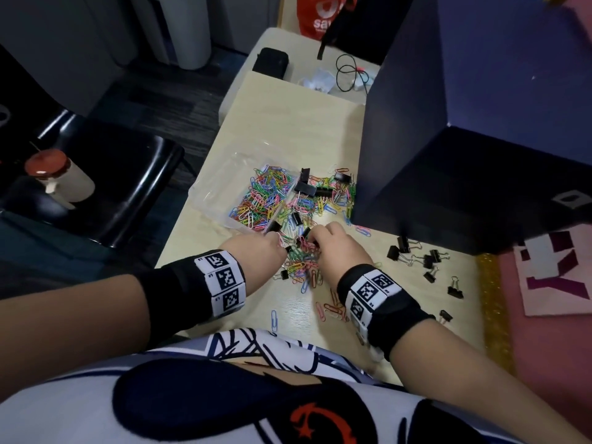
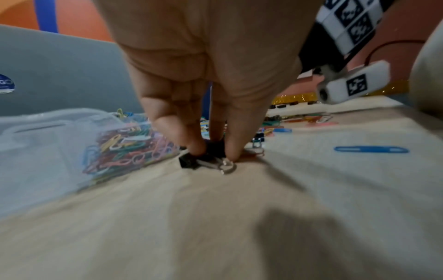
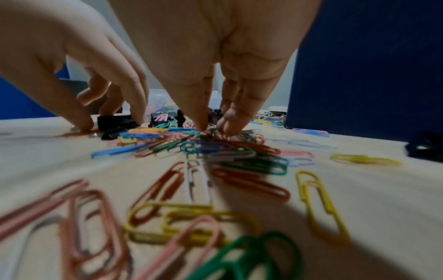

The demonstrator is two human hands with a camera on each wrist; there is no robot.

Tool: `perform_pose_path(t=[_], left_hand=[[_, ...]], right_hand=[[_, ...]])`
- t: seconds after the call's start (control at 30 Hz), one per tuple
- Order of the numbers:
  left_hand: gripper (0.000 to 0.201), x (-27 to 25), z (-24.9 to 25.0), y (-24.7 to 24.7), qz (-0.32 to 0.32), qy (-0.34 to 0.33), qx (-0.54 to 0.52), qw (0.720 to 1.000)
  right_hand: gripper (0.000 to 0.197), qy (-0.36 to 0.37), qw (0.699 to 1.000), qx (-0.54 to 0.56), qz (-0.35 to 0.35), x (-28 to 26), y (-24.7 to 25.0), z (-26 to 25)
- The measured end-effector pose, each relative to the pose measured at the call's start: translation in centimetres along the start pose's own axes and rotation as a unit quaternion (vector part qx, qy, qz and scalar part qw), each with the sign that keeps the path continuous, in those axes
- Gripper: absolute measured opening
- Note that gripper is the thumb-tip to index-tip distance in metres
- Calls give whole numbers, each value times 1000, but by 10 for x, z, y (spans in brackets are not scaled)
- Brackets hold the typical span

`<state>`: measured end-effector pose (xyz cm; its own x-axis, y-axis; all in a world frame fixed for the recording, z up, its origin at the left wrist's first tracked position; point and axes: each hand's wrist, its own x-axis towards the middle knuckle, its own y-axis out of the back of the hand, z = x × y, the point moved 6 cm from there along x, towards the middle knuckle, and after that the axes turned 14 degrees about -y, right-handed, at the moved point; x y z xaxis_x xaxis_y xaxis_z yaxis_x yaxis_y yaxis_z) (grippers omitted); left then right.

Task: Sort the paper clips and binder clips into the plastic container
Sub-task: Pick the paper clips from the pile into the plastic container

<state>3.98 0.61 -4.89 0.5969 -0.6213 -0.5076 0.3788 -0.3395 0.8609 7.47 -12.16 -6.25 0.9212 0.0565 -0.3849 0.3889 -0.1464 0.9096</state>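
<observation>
Loose paper clips (image 3: 239, 164) fan out right under my right wrist, a coloured heap on the pale table (image 1: 320, 129), and my right hand (image 1: 336, 243) has its fingertips (image 3: 226, 125) drawn narrow together into the top of that heap; whether they have caught any wire yet I cannot tell. At about nine o'clock from it my left hand (image 1: 256, 251) pinches a black binder clip (image 2: 203, 159) between thumb and fingers, the clip resting on the table with its wire handle sticking out towards me.

At eleven o'clock from both hands sits the plastic container (image 1: 217, 187), one section already full of paper clips. More binder clips (image 1: 416, 254) lie scattered at three o'clock, well apart from the heap.

To do this step well, I judge I should grip the binder clip by its black body, not its wire handle, so it cannot swing. With the right hand, I should lift only a small bunch, since tangled clips will likely drag neighbours and spill.
</observation>
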Motion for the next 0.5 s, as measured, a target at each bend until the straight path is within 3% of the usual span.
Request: perform_pose_path(t=[0.17,0.3,0.4,0.5], left_hand=[[35,7,-3,0,-8,-4,-21,1000],[34,15,0,15,-10,-1,-45,999],[31,27,2,30,-37,-34,-60,997],[24,42,5,46,-21,-71,-58,996]], right_hand=[[27,-50,990,122,41,-5,19,27],[23,-144,971,175,71,-8,30,66],[19,-214,956,193,52,-15,29,96],[17,-249,945,202,65,-25,33,118]])
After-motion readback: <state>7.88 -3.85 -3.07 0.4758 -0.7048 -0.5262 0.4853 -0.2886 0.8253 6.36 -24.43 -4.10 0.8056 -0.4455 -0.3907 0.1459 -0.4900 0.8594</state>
